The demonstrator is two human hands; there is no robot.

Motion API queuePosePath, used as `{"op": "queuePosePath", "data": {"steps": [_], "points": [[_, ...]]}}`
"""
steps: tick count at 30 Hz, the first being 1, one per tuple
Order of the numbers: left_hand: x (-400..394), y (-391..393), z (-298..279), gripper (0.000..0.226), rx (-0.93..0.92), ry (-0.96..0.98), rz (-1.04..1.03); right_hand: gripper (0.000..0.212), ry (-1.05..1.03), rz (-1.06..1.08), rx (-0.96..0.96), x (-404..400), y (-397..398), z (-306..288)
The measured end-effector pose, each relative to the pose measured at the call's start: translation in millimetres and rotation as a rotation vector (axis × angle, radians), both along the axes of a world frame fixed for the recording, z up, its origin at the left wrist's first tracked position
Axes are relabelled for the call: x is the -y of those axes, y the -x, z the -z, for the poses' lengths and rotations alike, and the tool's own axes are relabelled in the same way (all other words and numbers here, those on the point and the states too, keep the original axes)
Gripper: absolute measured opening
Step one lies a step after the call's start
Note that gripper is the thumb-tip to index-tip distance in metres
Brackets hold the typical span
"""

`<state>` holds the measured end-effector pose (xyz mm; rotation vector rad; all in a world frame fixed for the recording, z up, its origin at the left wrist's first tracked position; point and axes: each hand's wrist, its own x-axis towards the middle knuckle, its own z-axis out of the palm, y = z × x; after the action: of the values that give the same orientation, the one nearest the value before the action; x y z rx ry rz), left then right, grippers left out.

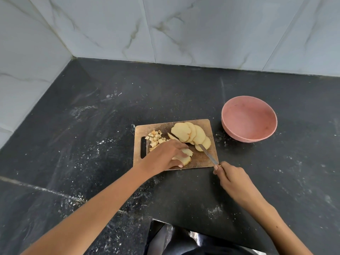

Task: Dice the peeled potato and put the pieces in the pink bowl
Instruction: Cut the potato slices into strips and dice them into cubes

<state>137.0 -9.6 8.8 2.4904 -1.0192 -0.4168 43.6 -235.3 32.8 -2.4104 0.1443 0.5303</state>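
Note:
A wooden cutting board [199, 161] lies on the black counter. A fan of potato slices [191, 134] sits at its far right. A small heap of diced potato [155, 138] lies at its far left. My left hand [165, 156] grips a short stack of slices [186, 156] near the board's front edge. My right hand [232, 178] holds a knife [207, 154] by the handle, just off the board's front right corner, its blade angled over the board toward the slices. The pink bowl [249, 118] stands to the right of the board with nothing in it.
The black stone counter [92, 135] runs back to a corner of white marble-patterned wall tiles [184, 28]. White specks dot its surface. At the bottom edge the counter's front edge gives way to dark clothing [184, 240].

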Motion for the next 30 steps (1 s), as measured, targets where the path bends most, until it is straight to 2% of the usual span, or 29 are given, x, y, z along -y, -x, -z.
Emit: {"op": "queuePosePath", "data": {"steps": [5, 11, 13, 19, 27, 30], "points": [[3, 11, 4, 0.031, 0.032, 0.020, -0.103, 0.030, -0.005, 0.009, -0.016, -4, 1, 1], [24, 40, 11, 0.035, 0.084, 0.035, -0.473, 0.029, 0.025, 0.004, -0.003, -15, -1, 1], [32, 48, 15, 0.036, 0.086, 0.034, -0.539, 0.029, 0.049, -0.013, 0.019, -22, -2, 1], [33, 61, 23, 0.035, 0.120, 0.116, -0.537, 0.027, 0.158, -0.018, 0.043, -47, -3, 1], [39, 64, 19, 0.030, 0.150, 0.115, -0.564, 0.024, 0.254, -0.016, -0.019, -63, -6, 6], [40, 64, 18, 0.027, 0.185, 0.092, -0.558, 0.011, 0.292, -0.020, -0.060, -72, -10, 9]]}}
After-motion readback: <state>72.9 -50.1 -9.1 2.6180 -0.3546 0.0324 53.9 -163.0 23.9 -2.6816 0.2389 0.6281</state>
